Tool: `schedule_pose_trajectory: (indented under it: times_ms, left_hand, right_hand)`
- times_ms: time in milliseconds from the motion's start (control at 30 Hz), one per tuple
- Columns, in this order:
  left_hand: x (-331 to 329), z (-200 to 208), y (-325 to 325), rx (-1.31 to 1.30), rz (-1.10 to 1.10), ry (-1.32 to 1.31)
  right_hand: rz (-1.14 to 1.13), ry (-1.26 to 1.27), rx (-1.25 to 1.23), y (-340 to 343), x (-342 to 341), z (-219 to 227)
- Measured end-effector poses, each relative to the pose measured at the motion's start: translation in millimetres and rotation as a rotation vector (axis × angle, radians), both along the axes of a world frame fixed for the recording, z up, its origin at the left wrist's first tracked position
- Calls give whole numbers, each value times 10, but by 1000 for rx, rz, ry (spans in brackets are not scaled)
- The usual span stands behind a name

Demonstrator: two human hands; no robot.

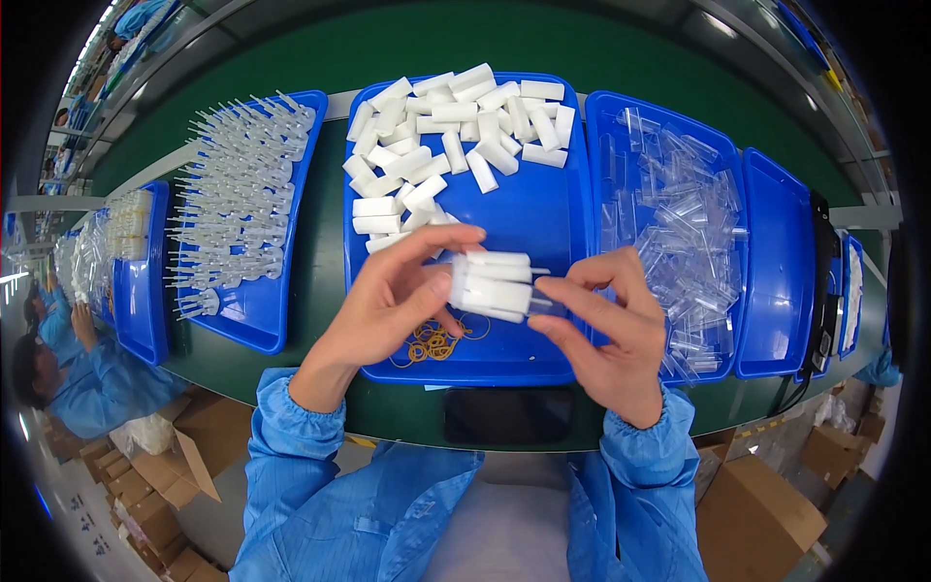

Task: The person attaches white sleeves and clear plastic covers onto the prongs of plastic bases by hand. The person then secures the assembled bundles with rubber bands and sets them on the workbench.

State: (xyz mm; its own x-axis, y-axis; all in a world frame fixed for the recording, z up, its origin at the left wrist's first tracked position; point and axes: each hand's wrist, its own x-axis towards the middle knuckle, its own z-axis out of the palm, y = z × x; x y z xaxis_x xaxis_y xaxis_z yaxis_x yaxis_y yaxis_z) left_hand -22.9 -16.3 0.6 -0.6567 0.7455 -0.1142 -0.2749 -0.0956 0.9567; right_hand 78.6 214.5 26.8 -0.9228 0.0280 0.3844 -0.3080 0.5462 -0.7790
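Between my hands, above the middle blue tray (pixel 543 218), is a bundle of white cylinders (pixel 497 286) with thin clear tips sticking out at its right end. My left hand (pixel 402 291) grips the bundle's left end between thumb and fingers. At the tips, my right hand (pixel 611 325) pinches with thumb and forefinger; what exactly lies in that pinch is too small to make out. More white cylinders (pixel 451 114) lie loose in the far part of the same tray. Yellow rubber bands (pixel 427 344) lie beneath my left hand, partly hidden by it.
To the left, a blue tray (pixel 254 330) bears rows of white thin-tipped parts (pixel 238 194). On the right, another tray holds clear plastic tubes (pixel 689 242), beside a further blue tray (pixel 776 281). A dark flat object (pixel 507 417) lies at the near edge. A co-worker (pixel 97 359) sits far left.
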Motion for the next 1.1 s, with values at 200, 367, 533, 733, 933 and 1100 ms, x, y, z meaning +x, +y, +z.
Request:
schedule_pose_trajectory:
  times_ms: [200,367,533,733,933,1100]
  left_hand:
    - [74,-21,59,103,-77,-55]
    - [65,6,14,109,-31,-212]
    - [49,-3,46,104,67,-134]
    - [74,-8,58,-29,172,-34]
    - [75,33,75,-42,103,-21]
    - [74,42,62,-65,81,-20]
  right_hand:
    - [-3,22,55,-121,31,-39]
    - [-101,2,149,2,-40,118]
    - [-496,-16,665,301,-151,22]
    - [-577,-112,1009,297,-401,-73]
    - [-548,-111,828,382,-384,-104]
    - [-452,-70,828,353,-390,-118]
